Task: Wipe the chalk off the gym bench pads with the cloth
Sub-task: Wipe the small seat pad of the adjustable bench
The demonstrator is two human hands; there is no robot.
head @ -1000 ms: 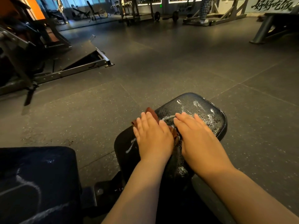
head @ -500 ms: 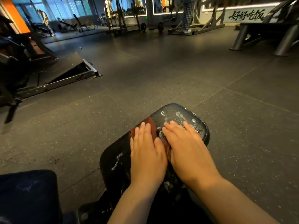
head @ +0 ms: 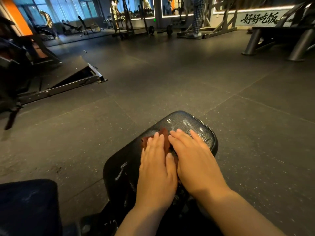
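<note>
Bench pad [head: 187, 123] runs lengthwise away, up-right.

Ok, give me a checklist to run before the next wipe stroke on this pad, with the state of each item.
1. Cloth on the pad: ok, the brown cloth lies on the black pad.
2. Left hand pressing the cloth: ok, flat on it, palm down.
3. Right hand on the cloth: cannot tell; it lies flat beside the left, and the cloth's right edge is hidden under it.
4. Chalk left ahead of the fingers: not ok, white chalk smears remain near the far edge.
5. Chalk on the pad's left side: not ok, a chalk streak remains there.
6. Floor beyond the pad free for the stroke: ok.
</note>
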